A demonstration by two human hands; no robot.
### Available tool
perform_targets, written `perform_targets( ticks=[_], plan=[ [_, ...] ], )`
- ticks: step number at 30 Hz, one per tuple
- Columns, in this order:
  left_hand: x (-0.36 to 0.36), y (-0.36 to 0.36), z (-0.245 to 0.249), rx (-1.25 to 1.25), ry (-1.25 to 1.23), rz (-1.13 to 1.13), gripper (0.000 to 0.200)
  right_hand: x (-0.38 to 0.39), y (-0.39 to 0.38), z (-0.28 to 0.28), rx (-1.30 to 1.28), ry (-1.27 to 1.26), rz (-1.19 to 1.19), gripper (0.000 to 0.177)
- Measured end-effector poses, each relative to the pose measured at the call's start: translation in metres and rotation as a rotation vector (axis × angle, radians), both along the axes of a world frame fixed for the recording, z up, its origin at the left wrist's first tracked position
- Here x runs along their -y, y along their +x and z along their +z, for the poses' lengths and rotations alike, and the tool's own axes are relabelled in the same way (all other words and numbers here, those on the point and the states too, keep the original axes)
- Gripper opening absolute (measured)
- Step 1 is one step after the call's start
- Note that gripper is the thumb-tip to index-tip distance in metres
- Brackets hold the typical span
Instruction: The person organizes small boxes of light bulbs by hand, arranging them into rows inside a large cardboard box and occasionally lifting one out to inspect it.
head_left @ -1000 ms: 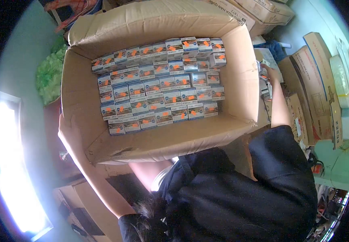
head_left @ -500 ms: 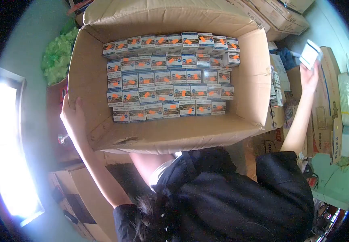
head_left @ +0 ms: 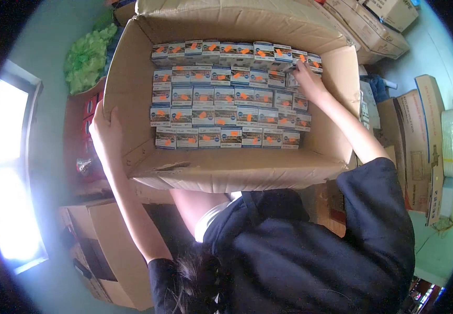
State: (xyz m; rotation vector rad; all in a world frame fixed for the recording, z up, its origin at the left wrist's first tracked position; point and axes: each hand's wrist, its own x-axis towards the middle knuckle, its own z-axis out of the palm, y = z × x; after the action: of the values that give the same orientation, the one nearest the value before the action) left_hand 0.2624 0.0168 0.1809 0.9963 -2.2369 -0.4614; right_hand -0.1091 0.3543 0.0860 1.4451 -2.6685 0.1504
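One hand point(head_left: 107, 135) (left) on carton edge point(head_left: 118, 70)

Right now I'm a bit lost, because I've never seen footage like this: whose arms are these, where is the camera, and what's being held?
There is no machine here: these are a person's own bare arms, coming out of a black top. The camera is worn on the head, looking forward and down, so you see roughly what the wearer faces. In front is a large open cardboard box, with small printed boxes lined up in rows inside. The left hand holds the big box's side edge. The right hand reaches in among the small boxes; whether it grips one is hard to tell.
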Motion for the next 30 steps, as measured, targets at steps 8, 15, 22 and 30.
perform_targets(
  ticks=[8, 15, 22, 30],
  plan=[
    [0.000, -0.002, 0.001, 0.011, 0.006, 0.013, 0.025, -0.003, 0.019, 0.005, -0.067, -0.043, 0.033, 0.042],
    [-0.002, -0.001, 0.001, -0.007, 0.019, -0.004, 0.026, -0.007, 0.059, 0.020, 0.001, 0.260, -0.152, 0.061],
    [-0.001, -0.002, 0.001, 0.011, 0.012, 0.026, 0.030, -0.042, 0.092, 0.045, 0.194, 0.204, -0.106, 0.067],
    [0.006, 0.000, -0.004, 0.004, 0.032, -0.007, 0.031, -0.039, 0.082, 0.023, 0.325, 0.407, -0.098, 0.071]
  ],
)
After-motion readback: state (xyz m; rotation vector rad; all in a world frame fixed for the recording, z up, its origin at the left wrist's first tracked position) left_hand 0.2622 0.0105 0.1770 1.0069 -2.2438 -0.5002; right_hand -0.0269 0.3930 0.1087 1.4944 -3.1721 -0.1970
